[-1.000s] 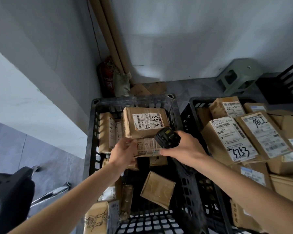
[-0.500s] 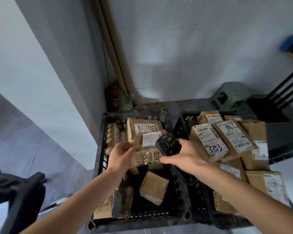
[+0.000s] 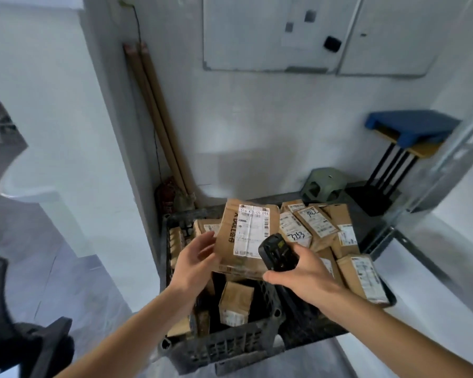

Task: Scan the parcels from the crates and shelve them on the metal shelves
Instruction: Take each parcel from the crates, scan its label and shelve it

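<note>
So left hand (image 3: pixel 194 264) has its fingers (image 3: pixel 204 242) curled round the parcel (image 3: pixel 246 236), held label-up above the black crate (image 3: pixel 230 347); right hand (image 3: pixel 303 274) grips the scanner (image 3: pixel 276 251) just beside the label.

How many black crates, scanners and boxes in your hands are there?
Crates: 2, the left crate and the right crate
Scanners: 1, the scanner in the right hand
Parcels held: 1, the parcel in the left hand
Total: 4
</note>
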Available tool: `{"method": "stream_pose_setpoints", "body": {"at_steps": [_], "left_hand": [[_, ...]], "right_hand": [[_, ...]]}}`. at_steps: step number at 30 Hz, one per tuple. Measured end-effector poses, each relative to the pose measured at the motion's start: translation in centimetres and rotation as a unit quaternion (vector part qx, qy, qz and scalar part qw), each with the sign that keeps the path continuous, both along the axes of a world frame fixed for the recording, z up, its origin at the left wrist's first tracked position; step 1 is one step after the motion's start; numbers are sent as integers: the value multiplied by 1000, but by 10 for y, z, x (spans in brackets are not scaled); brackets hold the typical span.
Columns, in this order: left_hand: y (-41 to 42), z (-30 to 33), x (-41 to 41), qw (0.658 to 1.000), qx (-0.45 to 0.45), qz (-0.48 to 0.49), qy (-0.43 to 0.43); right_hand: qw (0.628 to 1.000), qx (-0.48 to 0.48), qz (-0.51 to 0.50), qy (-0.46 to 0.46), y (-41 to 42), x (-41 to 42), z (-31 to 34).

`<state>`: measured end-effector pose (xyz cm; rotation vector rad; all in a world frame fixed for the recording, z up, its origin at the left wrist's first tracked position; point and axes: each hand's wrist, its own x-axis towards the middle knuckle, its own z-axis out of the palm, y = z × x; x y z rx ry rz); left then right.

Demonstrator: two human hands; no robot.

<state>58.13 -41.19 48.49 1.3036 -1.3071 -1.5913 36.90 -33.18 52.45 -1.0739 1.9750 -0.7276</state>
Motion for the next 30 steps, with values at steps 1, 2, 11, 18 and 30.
{"method": "stream_pose_setpoints", "body": {"at_steps": [1,2,11,18,30], "left_hand": [[9,11,0,1000,0,-9,6],[17,23,-1,1000,-4,-21,5],[79,127,-47,985,-149,-79,-46],[144,204,-136,955,-236,-163,-72],[360,291,-280,907,-320,-274,-25]], "right_hand": [[1000,-7,-4,-1,14,3,10],[1000,-11,-9,-1,27,6,20],[992,-99,-71,38,136,-11,112],[981,-130,-134,54,243,-67,187],[954,-145,-231,125,478,-167,269]]}}
